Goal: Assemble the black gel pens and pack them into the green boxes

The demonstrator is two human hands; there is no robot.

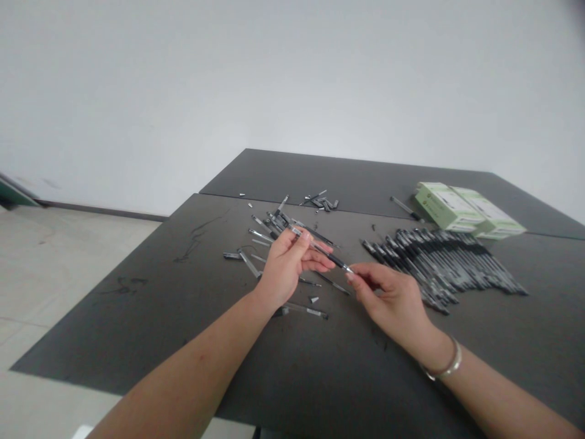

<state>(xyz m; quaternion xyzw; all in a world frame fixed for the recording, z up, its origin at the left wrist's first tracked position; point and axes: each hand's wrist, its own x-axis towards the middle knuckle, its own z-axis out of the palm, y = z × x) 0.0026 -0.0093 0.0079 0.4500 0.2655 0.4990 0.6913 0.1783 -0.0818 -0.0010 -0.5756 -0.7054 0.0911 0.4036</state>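
A slim pen (333,257) with a black grip and a silver tip slants between my hands above the table. My left hand (287,262) is closed around its clear barrel, thumb on top. At the silver tip end, my right hand (388,296) pinches with thumb and fingertips. Under and behind my left hand lie loose pen parts (269,225): barrels, refills and black caps. A small silver cone tip (313,299) rests on the table below the pen, near a clear barrel (306,310).
To the right, many pens (457,262) lie side by side in a slanting row. Behind them stand two green and white boxes (450,207), with a single pen (406,208) beside them. Black caps (324,202) sit farther back on the dark table (183,317). A white wall (292,79) stands behind.
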